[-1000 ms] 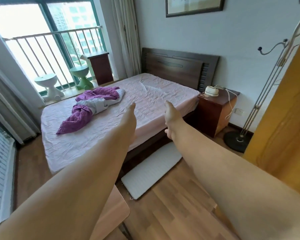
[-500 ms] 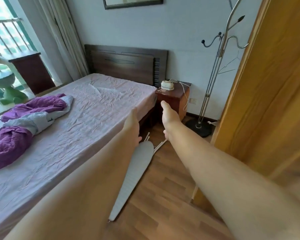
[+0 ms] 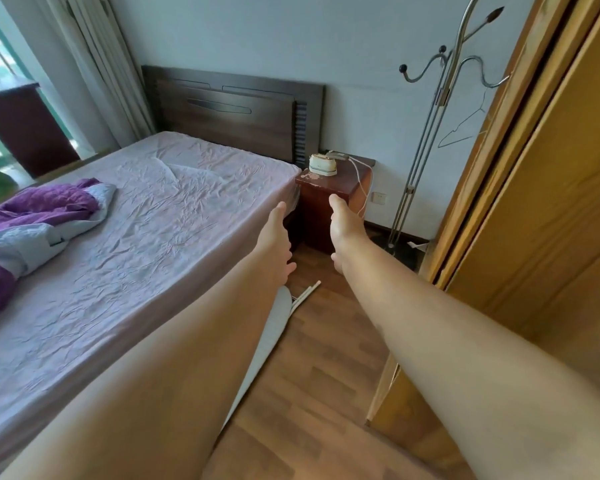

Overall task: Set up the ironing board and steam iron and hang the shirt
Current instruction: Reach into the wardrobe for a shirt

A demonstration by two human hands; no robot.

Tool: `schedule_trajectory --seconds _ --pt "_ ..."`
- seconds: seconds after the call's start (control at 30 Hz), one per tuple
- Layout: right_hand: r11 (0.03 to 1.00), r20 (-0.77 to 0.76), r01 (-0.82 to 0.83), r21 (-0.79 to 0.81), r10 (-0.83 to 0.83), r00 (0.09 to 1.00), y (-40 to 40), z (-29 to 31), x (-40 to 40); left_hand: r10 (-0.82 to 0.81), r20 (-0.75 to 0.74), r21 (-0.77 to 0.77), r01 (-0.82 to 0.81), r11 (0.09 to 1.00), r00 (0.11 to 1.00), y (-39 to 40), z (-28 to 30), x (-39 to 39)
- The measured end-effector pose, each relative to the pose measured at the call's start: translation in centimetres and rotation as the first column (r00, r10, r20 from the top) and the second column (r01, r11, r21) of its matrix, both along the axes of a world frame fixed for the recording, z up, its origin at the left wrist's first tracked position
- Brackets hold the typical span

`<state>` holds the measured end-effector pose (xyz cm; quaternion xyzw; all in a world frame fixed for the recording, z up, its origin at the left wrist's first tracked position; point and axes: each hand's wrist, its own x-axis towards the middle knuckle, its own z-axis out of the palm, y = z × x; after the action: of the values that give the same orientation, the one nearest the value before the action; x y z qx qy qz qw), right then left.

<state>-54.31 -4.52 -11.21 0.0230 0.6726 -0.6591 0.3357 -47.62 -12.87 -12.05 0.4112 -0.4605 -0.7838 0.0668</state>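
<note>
The folded grey ironing board [image 3: 269, 336] lies flat on the wood floor beside the bed, its white metal legs [image 3: 305, 293] poking out at the far end; my left arm hides much of it. A white steam iron [image 3: 323, 164] stands on the dark red nightstand [image 3: 321, 199], its cord hanging down the side. A crumpled purple and grey shirt [image 3: 32, 216] lies on the pink bed [image 3: 160, 216] at left. My left hand [image 3: 278, 242] and my right hand [image 3: 342, 230] stretch forward side by side, both empty with fingers extended, above the board's far end.
A metal coat stand [image 3: 426, 133] with a thin wire hanger [image 3: 463, 128] stands in the corner to the right of the nightstand. A yellow wooden door [image 3: 541, 209] fills the right side. Curtains and a dark cabinet [image 3: 25, 129] are at the far left by the window.
The view has swung right and closer to the nightstand and coat stand; the window has slid out of view. Both hands stay extended and empty, nearer the nightstand.
</note>
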Motion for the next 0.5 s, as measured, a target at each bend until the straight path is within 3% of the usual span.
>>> schedule_trajectory --seconds 0.17,0.33,0.5 --pt "1.000 0.042 0.006 -0.006 -0.006 0.999 -2.4 -0.6 -3.8 0.040 0.026 -0.081 -0.038 0.996 0.999 -2.9 -0.6 -4.1" --pt "0.998 0.047 0.065 -0.016 -0.064 0.997 -5.4 -1.1 -7.7 -0.102 0.029 -0.018 0.102 0.995 0.994 -5.6 -1.1 -8.7" --pt "0.960 -0.068 0.279 -0.019 -0.279 0.958 -9.5 -1.5 -13.4 -0.236 0.006 -0.004 0.236 0.972 0.972 -9.9 -1.7 -15.6"
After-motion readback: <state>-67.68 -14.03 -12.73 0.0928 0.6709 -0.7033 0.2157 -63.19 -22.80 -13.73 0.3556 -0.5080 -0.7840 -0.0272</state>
